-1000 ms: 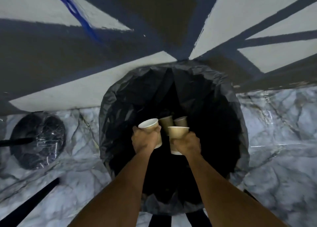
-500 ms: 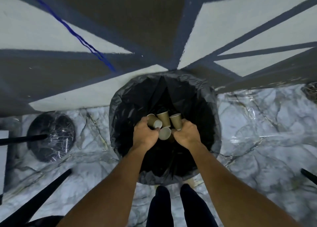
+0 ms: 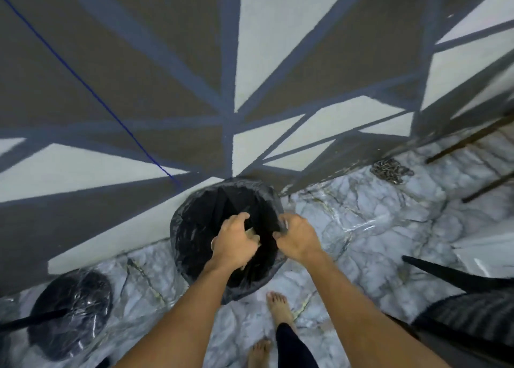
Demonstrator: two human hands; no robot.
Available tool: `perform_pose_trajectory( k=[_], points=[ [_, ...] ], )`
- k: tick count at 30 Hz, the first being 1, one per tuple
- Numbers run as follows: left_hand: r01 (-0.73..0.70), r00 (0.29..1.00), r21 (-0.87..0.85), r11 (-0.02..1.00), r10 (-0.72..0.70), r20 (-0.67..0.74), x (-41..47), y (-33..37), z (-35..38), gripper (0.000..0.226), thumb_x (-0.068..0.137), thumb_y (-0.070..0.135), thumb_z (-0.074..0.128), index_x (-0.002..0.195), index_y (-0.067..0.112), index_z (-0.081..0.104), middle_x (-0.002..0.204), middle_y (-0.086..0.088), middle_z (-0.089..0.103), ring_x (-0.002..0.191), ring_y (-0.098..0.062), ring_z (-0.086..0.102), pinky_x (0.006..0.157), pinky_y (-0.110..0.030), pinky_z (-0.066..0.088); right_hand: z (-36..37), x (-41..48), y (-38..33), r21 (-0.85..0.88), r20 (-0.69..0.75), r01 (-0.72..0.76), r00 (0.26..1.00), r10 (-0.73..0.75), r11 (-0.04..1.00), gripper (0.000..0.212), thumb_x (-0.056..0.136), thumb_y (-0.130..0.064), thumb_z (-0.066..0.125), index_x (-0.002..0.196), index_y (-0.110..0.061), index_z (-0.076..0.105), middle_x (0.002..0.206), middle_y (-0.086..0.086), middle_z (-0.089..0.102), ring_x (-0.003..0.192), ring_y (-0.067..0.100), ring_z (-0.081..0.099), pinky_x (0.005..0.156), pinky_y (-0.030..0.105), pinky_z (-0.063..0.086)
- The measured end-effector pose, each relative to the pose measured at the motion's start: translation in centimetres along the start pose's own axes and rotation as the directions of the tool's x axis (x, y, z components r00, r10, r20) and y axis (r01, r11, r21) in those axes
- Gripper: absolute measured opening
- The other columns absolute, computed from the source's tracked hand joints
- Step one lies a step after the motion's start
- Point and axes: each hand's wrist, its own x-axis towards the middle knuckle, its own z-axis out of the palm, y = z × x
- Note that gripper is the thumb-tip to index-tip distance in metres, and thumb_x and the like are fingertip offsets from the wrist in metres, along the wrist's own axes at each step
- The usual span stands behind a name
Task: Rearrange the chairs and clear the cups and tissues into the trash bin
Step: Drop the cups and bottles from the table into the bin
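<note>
Brown paper cup (image 3: 251,232) in the curled left hand (image 3: 236,242), over the round black-lined trash bin (image 3: 189,223) at the marble floor's (image 3: 361,228) wall edge. Right hand (image 3: 299,238) curled; contents unclear. Off-centre release risks rim bounce-out.

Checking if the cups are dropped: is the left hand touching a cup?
Touching. The head view shows the left hand curled round a tan cup, which peeks out between thumb and fingers above the trash bin.
</note>
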Motion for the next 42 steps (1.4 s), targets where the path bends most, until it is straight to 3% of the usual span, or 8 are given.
perform_pose_trajectory(
  k=[6, 10, 18, 22, 29, 36, 39, 42],
  points=[
    [-0.336, 0.941, 0.125, 0.934, 0.327, 0.081, -7.6, 9.5, -0.4, 0.054, 0.086, 0.026, 0.067, 0.137, 0.017, 0.050, 0.137, -0.001, 0.050, 0.132, -0.022, 0.040, 0.106, -0.030, 0.035, -7.0, -11.4, 2.9, -0.010, -0.253, -0.041, 0.967, 0.037, 0.999, 0.047, 0.085, -0.027, 0.063, 0.131, -0.018, 0.056, 0.127, 0.011, 0.061, 0.116, 0.031, 0.057, 0.096, 0.040, 0.049],
    [-0.518, 0.852, 0.148, 0.842, 0.492, 0.181, -11.7, 15.9, 1.5, 0.052, 0.076, 0.032, 0.064, 0.126, 0.020, 0.057, 0.123, -0.002, 0.058, 0.120, -0.025, 0.052, 0.100, -0.037, 0.045, -11.9, -19.7, 7.4, 0.020, -0.414, -0.125, 0.902, 0.122, 0.992, 0.053, 0.086, -0.029, 0.061, 0.137, -0.019, 0.051, 0.134, 0.009, 0.056, 0.123, 0.029, 0.052, 0.099, 0.039, 0.047],
    [-0.834, 0.537, 0.090, 0.544, 0.764, 0.359, -24.5, 29.2, 12.1, 0.058, 0.088, 0.030, 0.068, 0.140, 0.017, 0.048, 0.143, -0.002, 0.048, 0.136, -0.021, 0.039, 0.110, -0.033, 0.034, -16.2, -39.7, 21.0, 0.255, -0.688, -0.331, 0.598, 0.411, 0.908, 0.050, 0.086, -0.034, 0.062, 0.134, -0.022, 0.054, 0.132, 0.001, 0.059, 0.123, 0.023, 0.051, 0.097, 0.035, 0.045],
    [-0.913, 0.361, 0.012, 0.407, 0.796, 0.486, -33.0, 33.3, 20.3, 0.059, 0.091, 0.034, 0.068, 0.144, 0.021, 0.045, 0.147, 0.005, 0.044, 0.139, -0.016, 0.035, 0.112, -0.033, 0.032, -14.5, -49.9, 28.4, 0.395, -0.697, -0.404, 0.453, 0.556, 0.825, 0.050, 0.086, -0.033, 0.063, 0.134, -0.021, 0.055, 0.131, 0.000, 0.060, 0.123, 0.021, 0.052, 0.100, 0.033, 0.044],
    [-0.954, 0.132, -0.126, 0.273, 0.756, 0.641, -48.1, 36.8, 33.9, 0.060, 0.086, 0.033, 0.070, 0.141, 0.024, 0.048, 0.142, 0.007, 0.048, 0.136, -0.015, 0.039, 0.112, -0.031, 0.033, -11.3, -63.9, 39.3, 0.571, -0.647, -0.456, 0.261, 0.716, 0.683, 0.046, 0.089, -0.030, 0.061, 0.134, -0.020, 0.055, 0.133, 0.001, 0.058, 0.127, 0.021, 0.049, 0.103, 0.034, 0.041],
    [-0.959, -0.033, -0.219, 0.179, 0.697, 0.717, -58.7, 38.3, 42.3, 0.059, 0.087, 0.034, 0.069, 0.141, 0.026, 0.046, 0.146, 0.008, 0.045, 0.138, -0.012, 0.036, 0.115, -0.029, 0.029, -9.2, -73.8, 45.6, 0.715, -0.582, -0.421, 0.082, 0.809, 0.557, 0.046, 0.088, -0.028, 0.063, 0.133, -0.022, 0.055, 0.133, -0.001, 0.058, 0.126, 0.017, 0.048, 0.103, 0.031, 0.040],
    [-0.957, -0.106, -0.260, 0.130, 0.674, 0.731, -61.4, 39.2, 45.2, 0.055, 0.088, 0.031, 0.070, 0.139, 0.025, 0.049, 0.141, 0.010, 0.049, 0.135, -0.010, 0.039, 0.107, -0.018, 0.025, -8.7, -76.9, 47.7, 0.776, -0.519, -0.417, 0.004, 0.855, 0.473, 0.045, 0.089, -0.027, 0.062, 0.133, -0.022, 0.056, 0.132, 0.000, 0.057, 0.125, 0.019, 0.048, 0.100, 0.031, 0.039],
    [-0.953, -0.148, -0.283, 0.109, 0.645, 0.749, -63.5, 40.4, 48.2, 0.060, 0.088, 0.033, 0.070, 0.142, 0.023, 0.047, 0.143, 0.008, 0.049, 0.132, -0.010, 0.042, 0.105, -0.018, 0.026, -8.4, -79.3, 49.8, 0.818, -0.458, -0.421, -0.062, 0.887, 0.393, 0.046, 0.089, -0.029, 0.058, 0.134, -0.024, 0.054, 0.135, -0.002, 0.056, 0.128, 0.019, 0.047, 0.102, 0.035, 0.041]
  ],
)
